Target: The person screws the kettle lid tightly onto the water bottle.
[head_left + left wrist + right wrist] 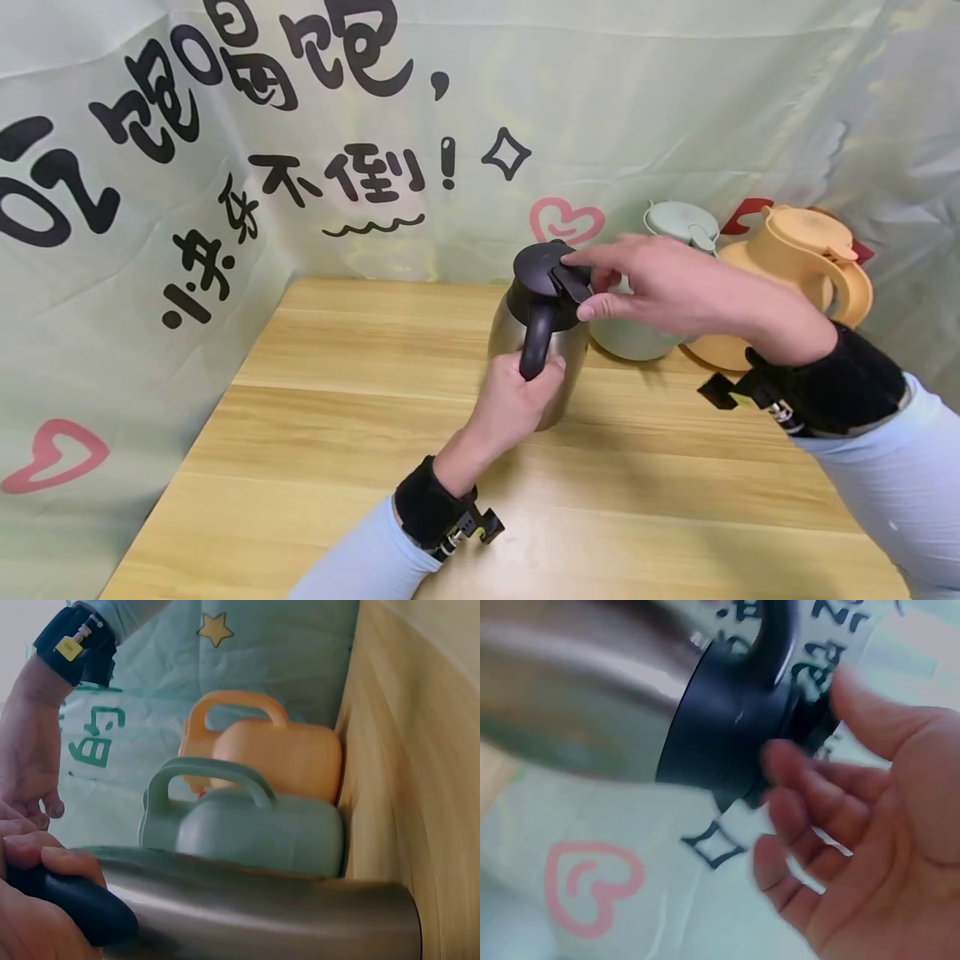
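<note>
A stainless-steel thermos jug (573, 367) with a black collar stands upright on the wooden table (360, 350). My left hand (513, 396) grips its black handle (537, 337), fingers curled round the lower part. Over the jug's black lid (536, 267) is my right hand (660, 279), its index fingertip at the lid's edge and its thumb beside the black lever (572, 285). In the right wrist view, the fingers are loosely bent and spread next to the lid (780, 712). The steel body (262, 915) fills the bottom of the left wrist view.
A pale green jug (633, 337) stands close to the steel one on its right, partly behind my right hand. Beyond it is an orange jug (780, 250), its handle turned right. A printed cloth (615, 100) hangs behind and to the left of the table.
</note>
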